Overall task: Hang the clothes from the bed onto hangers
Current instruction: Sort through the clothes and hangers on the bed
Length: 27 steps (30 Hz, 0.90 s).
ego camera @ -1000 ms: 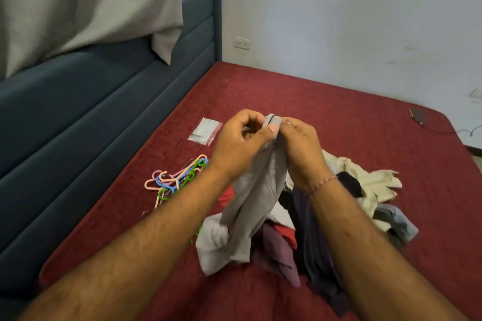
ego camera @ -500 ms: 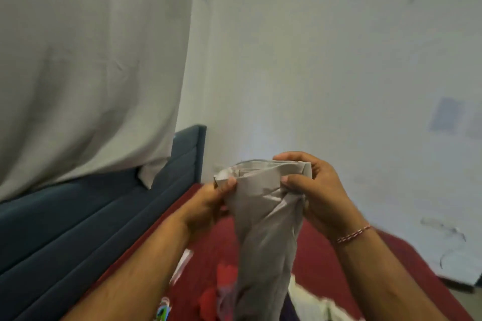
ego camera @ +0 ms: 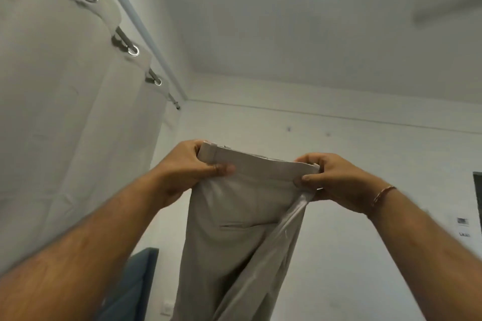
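Now both hands, left hand (ego camera: 187, 167) and right hand (ego camera: 331, 177), pinch the trousers (ego camera: 234, 229) waistband stretched between them; legs hang straight below the fingers.

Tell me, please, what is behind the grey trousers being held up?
Behind the grey trousers, held at the waistband in the grip of the left hand and right hand, are the white wall and blue headboard. Whatever lies directly behind the cloth is hidden.
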Each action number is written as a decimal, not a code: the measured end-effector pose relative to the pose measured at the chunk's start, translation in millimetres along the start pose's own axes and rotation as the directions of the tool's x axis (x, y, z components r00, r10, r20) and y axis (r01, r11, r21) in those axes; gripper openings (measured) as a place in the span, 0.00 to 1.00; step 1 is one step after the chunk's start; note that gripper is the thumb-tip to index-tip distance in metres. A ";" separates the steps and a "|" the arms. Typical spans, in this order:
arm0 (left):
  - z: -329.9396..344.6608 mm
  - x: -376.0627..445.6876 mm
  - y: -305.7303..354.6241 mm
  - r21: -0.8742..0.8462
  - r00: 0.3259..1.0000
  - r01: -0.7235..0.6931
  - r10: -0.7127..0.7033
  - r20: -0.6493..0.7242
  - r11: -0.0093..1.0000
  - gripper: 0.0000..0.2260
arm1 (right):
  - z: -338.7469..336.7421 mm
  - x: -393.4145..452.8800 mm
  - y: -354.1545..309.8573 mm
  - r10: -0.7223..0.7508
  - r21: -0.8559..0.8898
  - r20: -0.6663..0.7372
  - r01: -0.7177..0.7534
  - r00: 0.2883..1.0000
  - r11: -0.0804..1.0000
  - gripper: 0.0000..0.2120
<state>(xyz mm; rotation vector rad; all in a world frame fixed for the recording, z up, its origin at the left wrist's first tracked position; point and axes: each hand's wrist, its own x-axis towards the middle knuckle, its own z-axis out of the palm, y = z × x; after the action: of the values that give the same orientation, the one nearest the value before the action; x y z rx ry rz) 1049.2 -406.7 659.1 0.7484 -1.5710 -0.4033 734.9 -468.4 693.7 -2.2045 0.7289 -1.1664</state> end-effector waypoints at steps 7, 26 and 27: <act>-11.2 26.3 26.8 0.134 0.999 -0.042 0.041 0.007 0.990 0.13 | -7.2 16.6 -15.8 -0.068 0.074 -0.092 0.074 0.993 0.995 0.15; -13.7 23.4 38.4 -0.039 0.945 -0.012 0.024 0.325 0.999 0.21 | -38.4 6.2 -5.6 -0.145 0.210 0.158 0.110 0.977 0.971 0.31; -12.7 24.7 35.4 -0.084 0.939 -0.015 0.043 0.341 0.996 0.16 | -40.6 9.1 0.3 -0.138 0.218 0.163 0.100 0.977 0.971 0.34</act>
<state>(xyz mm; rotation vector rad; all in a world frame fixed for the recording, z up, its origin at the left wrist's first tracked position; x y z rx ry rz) 1053.5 -395.4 702.4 0.6132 -1.8779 -0.5965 704.6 -483.0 718.1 -2.1629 0.3859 -1.0357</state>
